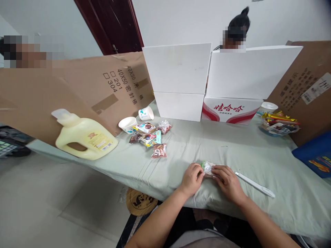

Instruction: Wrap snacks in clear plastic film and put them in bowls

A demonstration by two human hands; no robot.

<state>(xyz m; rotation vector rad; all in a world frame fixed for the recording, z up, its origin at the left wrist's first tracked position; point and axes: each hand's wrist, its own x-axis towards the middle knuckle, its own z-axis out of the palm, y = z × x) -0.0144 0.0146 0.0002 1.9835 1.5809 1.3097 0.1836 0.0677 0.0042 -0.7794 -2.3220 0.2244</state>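
A small packet (207, 168) in crinkled clear plastic, with a green patch at its left end, lies on the cloth near the table's front edge. My left hand (192, 178) has its fingers curled and pinches the packet's left end. Over the right end, my right hand (229, 183) presses with bent fingers, hiding part of the wrapper. The packet's contents cannot be made out. Just right of my right hand rests a slim white knife-like tool (254, 184), apart from the fingers.
Several wrapped snacks (150, 136) and two paper cups (128, 124) sit left of centre. A yellow jug (86, 136) lies at left. White boxes (178, 82) and brown cardboard (85, 89) wall the back. A snack-filled bowl (279, 124) and blue container (315, 155) stand right. Two people are beyond.
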